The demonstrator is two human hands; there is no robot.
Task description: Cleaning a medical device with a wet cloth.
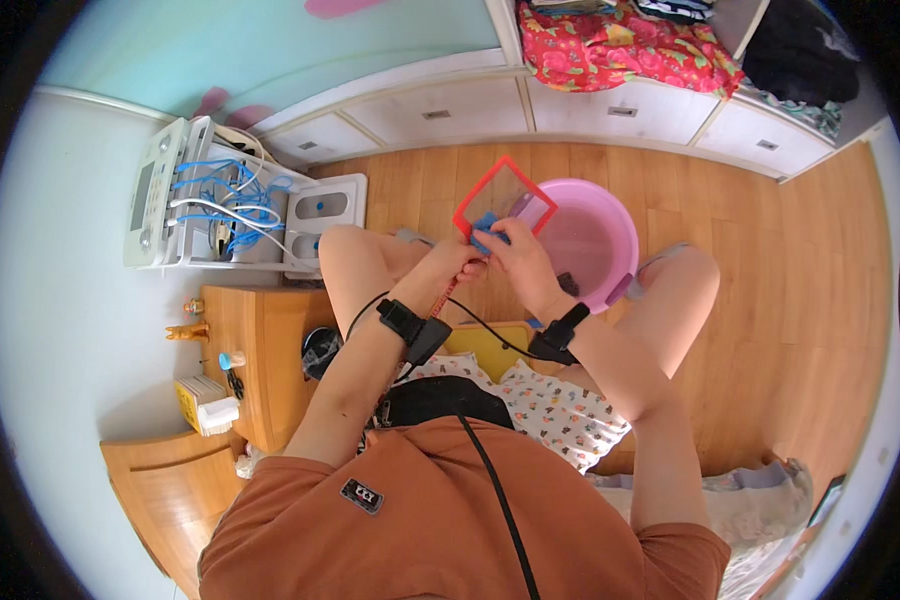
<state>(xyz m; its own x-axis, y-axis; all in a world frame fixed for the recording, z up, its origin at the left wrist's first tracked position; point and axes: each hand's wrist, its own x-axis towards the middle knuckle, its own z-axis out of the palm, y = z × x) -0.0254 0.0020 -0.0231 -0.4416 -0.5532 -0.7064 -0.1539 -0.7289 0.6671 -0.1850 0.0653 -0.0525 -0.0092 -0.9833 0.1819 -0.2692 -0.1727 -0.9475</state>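
Note:
A fly swatter with a red-edged mesh head is held over the near-left rim of a pink plastic basin. My left hand grips it by the thin red handle, which bears writing, just below the head. In my right hand is a blue cloth or sponge, held against the lower corner of the head. Water seems to stand in the basin, and a dark scrubbing pad lies inside near its wall.
To the left, a white medical-looking device with blue and white cables sits on a cart. A wooden cabinet stands nearer, beside a black bin. White drawers line the far side. Wooden floor extends rightward.

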